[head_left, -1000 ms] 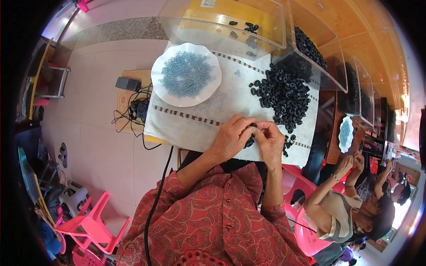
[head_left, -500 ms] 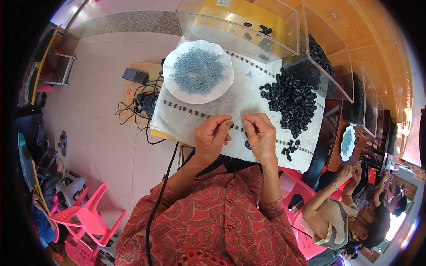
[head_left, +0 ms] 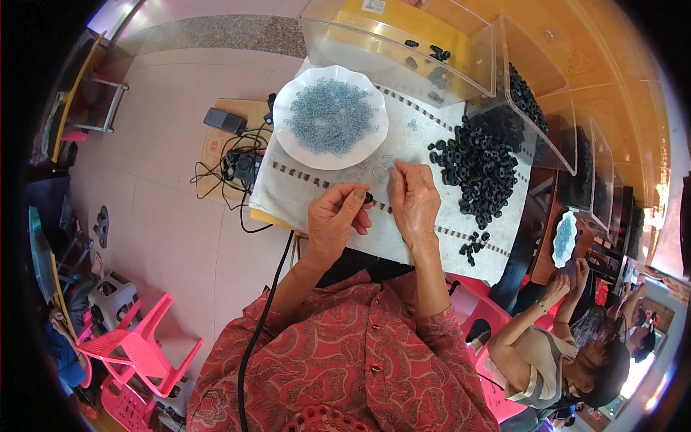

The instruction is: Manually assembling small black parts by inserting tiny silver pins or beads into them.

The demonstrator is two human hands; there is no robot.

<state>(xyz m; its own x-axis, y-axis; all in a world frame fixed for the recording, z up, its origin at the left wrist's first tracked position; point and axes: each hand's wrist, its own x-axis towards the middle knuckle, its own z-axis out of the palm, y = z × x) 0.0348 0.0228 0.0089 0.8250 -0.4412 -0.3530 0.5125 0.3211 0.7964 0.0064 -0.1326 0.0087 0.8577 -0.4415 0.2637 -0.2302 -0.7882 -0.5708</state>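
Observation:
My left hand (head_left: 337,219) pinches a small black plastic piece (head_left: 368,197) between thumb and fingertips, just above the white cloth (head_left: 302,198). Close beside it on the right, my right hand (head_left: 415,201) is closed with its fingertips pressed together, low over the cloth by some tiny loose wire-like bits (head_left: 360,173). Whether anything sits in those fingertips is too small to make out. Beyond my left hand stands a white scalloped plate (head_left: 288,144) bearing a heap of tiny grey-blue pieces (head_left: 332,115). A pile of black plastic pieces (head_left: 479,173) lies right of my right hand.
Clear plastic bins (head_left: 403,61) line the table's far and right sides, some holding black pieces. A smaller black cluster (head_left: 473,248) lies near the right front edge. A black cable (head_left: 263,317) runs down past my left forearm. Another person (head_left: 540,353) works at the right.
My right hand has moved up and away from me toward the loose bits near the plate. My left hand has shifted slightly left, keeping the black piece, which now shows more plainly.

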